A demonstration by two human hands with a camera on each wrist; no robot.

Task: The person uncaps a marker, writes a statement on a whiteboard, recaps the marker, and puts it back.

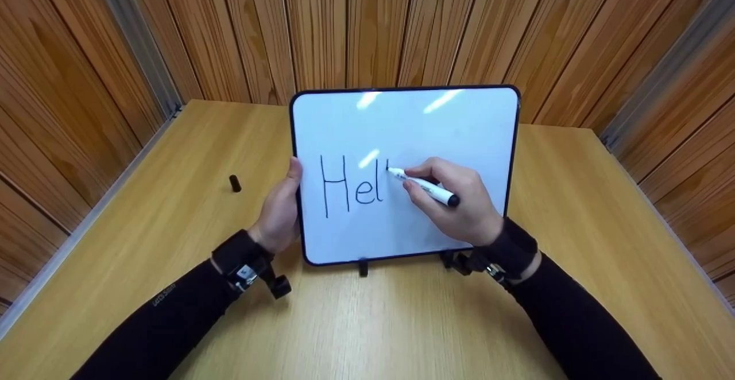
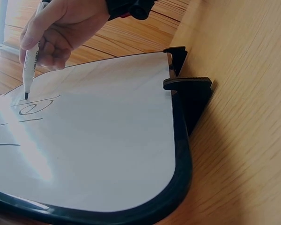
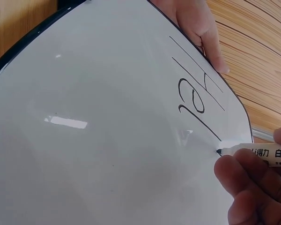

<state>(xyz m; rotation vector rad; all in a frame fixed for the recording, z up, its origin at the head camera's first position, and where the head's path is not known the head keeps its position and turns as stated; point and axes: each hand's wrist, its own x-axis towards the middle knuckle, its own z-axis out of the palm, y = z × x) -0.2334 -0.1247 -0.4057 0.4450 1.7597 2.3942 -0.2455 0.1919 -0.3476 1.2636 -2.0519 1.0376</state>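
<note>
A whiteboard (image 1: pixel 448 127) with a dark rounded frame leans back on the table, "Hel" written on it in black, with a short new stroke after the l. My right hand (image 1: pixel 462 208) pinches a white marker (image 1: pixel 432 189), its black tip touching the board at the top of that stroke. In the left wrist view the marker (image 2: pixel 31 68) points down at the lettering. My left hand (image 1: pixel 277 216) grips the board's left edge, thumb (image 3: pixel 214 51) along the front edge and the other fingers mostly hidden behind.
A black marker cap (image 1: pixel 235 183) lies on the wooden table (image 1: pixel 189 196), left of the board. Small black stand feet (image 1: pixel 363 267) hold up the board's lower edge. Wood-panelled walls (image 1: pixel 321 30) close off the back and both sides.
</note>
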